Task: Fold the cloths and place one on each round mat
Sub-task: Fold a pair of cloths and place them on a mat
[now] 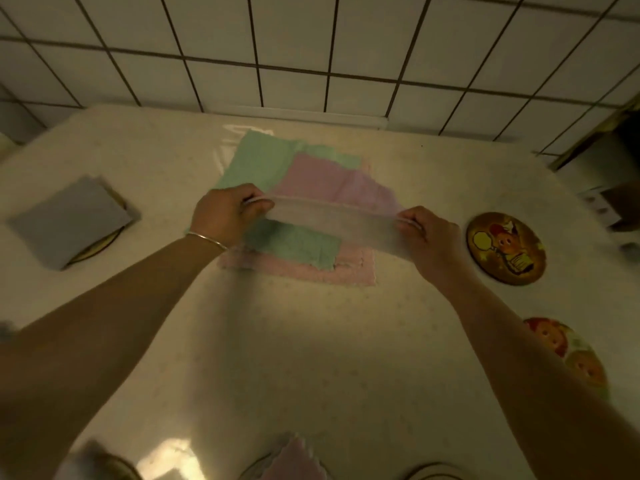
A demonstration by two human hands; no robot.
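My left hand [227, 211] and my right hand [427, 233] each pinch one end of a pale cloth [332, 220], blurred by motion and stretched taut above the table. Under it lies a loose pile of flat cloths: a green cloth [259, 159], a pink cloth [332, 185] and another pink cloth [301, 270] at the near edge. At the left a folded grey cloth [69, 221] rests on a round mat [100, 245]. Two bare round mats lie at the right: one brown with a cartoon picture [505, 249], one with faces [568, 351]. A folded pink cloth [294, 459] sits at the bottom edge.
The table [311, 358] has a shiny pale cover and butts against a white tiled wall [311, 46]. More round mat rims show at the bottom edge [433, 471]. Dark objects stand at the far right [620, 206].
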